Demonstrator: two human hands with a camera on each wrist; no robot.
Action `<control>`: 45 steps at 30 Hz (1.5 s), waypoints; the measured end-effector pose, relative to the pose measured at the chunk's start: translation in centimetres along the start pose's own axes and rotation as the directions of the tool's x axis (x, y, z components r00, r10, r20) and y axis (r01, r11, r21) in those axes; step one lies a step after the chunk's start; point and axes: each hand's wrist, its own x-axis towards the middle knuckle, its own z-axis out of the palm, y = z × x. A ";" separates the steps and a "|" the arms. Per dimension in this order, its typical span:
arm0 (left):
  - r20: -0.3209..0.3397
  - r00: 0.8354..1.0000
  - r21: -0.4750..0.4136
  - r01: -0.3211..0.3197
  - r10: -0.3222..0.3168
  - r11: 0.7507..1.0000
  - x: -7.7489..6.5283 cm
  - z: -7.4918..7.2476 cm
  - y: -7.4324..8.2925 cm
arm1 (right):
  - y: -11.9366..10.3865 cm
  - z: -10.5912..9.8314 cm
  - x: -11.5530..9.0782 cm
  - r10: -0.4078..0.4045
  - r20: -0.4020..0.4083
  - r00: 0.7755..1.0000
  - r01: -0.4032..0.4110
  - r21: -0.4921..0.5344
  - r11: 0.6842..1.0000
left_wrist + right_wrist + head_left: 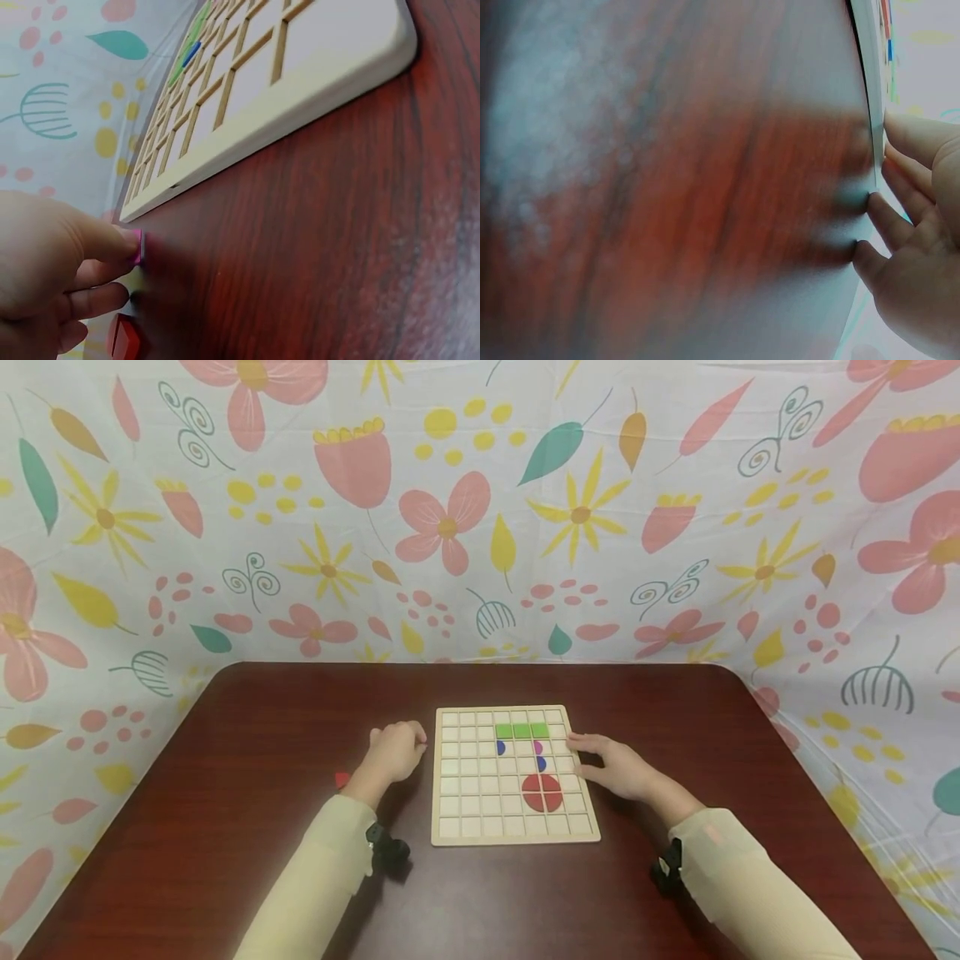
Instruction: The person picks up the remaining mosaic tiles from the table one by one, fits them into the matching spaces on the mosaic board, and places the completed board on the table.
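Backdrop and surface: floral cloth [480, 560] is hanging beyond the dark red surface [262, 735] we are facing.
Grid board: our grid board [471, 785] is lying mid-surface, green squares [522, 731] toward its twelve, the red disc [550, 785] toward four.
Left hand: at its nine, our left hand [397, 750] is pinching a magenta piece [137, 244], its grip barely parted.
Right hand: at three, our right hand [618, 768] is touching the rim, its grip spread, grasping nothing.
Good pinch: we should, we judge, be holding the piece by its edges, steadying the board lightly.
Hard to see: fingers are covering the piece's outline; blur is softening the right wrist view.
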 end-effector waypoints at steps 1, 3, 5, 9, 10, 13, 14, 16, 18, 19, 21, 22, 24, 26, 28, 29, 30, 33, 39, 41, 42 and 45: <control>-0.006 1.000 -0.014 -0.004 0.004 1.000 0.0 0.0 -0.1 | 0.0 0.0 -0.1 0.002 -0.002 1.000 -0.002 -0.003 1.000; -0.018 1.000 -0.044 -0.013 0.012 0.999 -0.1 0.2 -0.2 | 0.0 0.0 -0.3 0.001 -0.006 1.000 -0.001 -0.005 1.000; -0.028 0.999 -0.084 -0.025 0.023 0.996 -0.4 0.4 -0.2 | 0.1 0.1 -0.6 0.006 -0.007 1.000 -0.006 -0.003 1.000; -0.065 0.996 -0.198 -0.075 0.064 0.977 -1.0 0.8 -0.2 | 0.4 0.3 -1.4 0.007 -0.005 1.000 -0.007 0.011 1.000; -0.080 0.994 -0.226 -0.091 0.074 0.970 -1.2 0.8 -0.2 | 0.4 0.4 -1.5 0.005 -0.007 1.000 -0.005 0.014 1.000; -0.134 0.986 -0.300 -0.135 0.098 0.945 -1.6 0.8 -0.1 | 0.4 0.5 -1.7 -0.011 -0.019 1.000 0.011 0.020 1.000; -0.151 0.984 -0.314 -0.143 0.099 0.939 -1.7 0.8 -0.1 | 0.3 0.6 -1.7 -0.015 -0.022 1.000 0.016 0.023 1.000; -0.172 0.981 -0.331 -0.148 0.095 0.932 -1.8 0.7 -0.2 | 0.2 0.7 -1.8 -0.021 -0.024 0.999 0.021 0.025 0.999; -0.175 0.981 -0.346 -0.138 0.080 0.928 -1.9 0.7 -0.3 | 0.2 0.8 -1.7 -0.021 -0.024 0.999 0.022 0.027 0.999; -0.174 0.982 -0.351 -0.129 0.071 0.927 -1.9 0.7 -0.4 | 0.2 0.8 -1.7 -0.021 -0.023 1.000 0.021 0.027 0.999; -0.161 0.986 -0.363 -0.107 0.051 0.926 -1.9 0.8 -0.6 | 0.1 0.8 -1.6 -0.021 -0.023 1.000 0.022 0.026 0.999; -0.159 0.986 -0.364 -0.098 0.042 0.926 -1.9 0.8 -0.6 | 0.1 0.8 -1.5 -0.022 -0.025 0.999 0.023 0.026 0.999; -0.153 0.988 -0.378 -0.081 0.024 0.922 -1.8 0.8 -0.6 | 0.1 0.8 -1.4 -0.024 -0.027 0.999 0.024 0.026 0.999; -0.150 0.989 -0.393 -0.071 0.012 0.917 -1.8 0.7 -0.6 | 0.0 0.7 -1.2 -0.024 -0.027 0.999 0.024 0.025 0.999; -0.148 0.989 -0.406 -0.062 0.001 0.912 -1.9 0.5 -0.5 | 0.0 0.7 -1.1 -0.022 -0.025 0.999 0.023 0.024 0.999; -0.148 0.989 -0.412 -0.060 -0.002 0.909 -1.9 0.4 -0.5 | 0.0 0.6 -1.0 -0.021 -0.024 0.999 0.022 0.024 0.999; -0.149 0.989 -0.416 -0.057 -0.007 0.908 -1.9 0.4 -0.4 | -0.1 0.6 -1.0 -0.020 -0.024 1.000 0.021 0.026 0.999; -0.148 0.989 -0.436 -0.042 -0.026 0.899 -1.9 0.3 -0.4 | -0.1 0.5 -0.9 -0.019 -0.024 1.000 0.019 0.021 1.000; -0.171 0.984 -0.473 -0.043 -0.043 0.880 -1.7 0.3 -0.4 | -0.2 0.3 -0.6 -0.022 -0.026 0.999 0.023 0.018 1.000; -0.184 0.982 -0.481 -0.050 -0.045 0.875 -1.6 0.3 -0.5 | -0.1 0.3 -0.5 -0.024 -0.027 0.999 0.025 0.019 1.000; -0.189 0.981 -0.485 -0.054 -0.044 0.873 -1.6 0.3 -0.5 | -0.1 0.2 -0.5 -0.025 -0.027 0.999 0.025 0.017 1.000; -0.205 0.978 -0.495 -0.070 -0.038 0.866 -1.5 0.4 -0.5 | 0.0 0.1 -0.3 -0.024 -0.029 0.999 0.024 0.012 1.000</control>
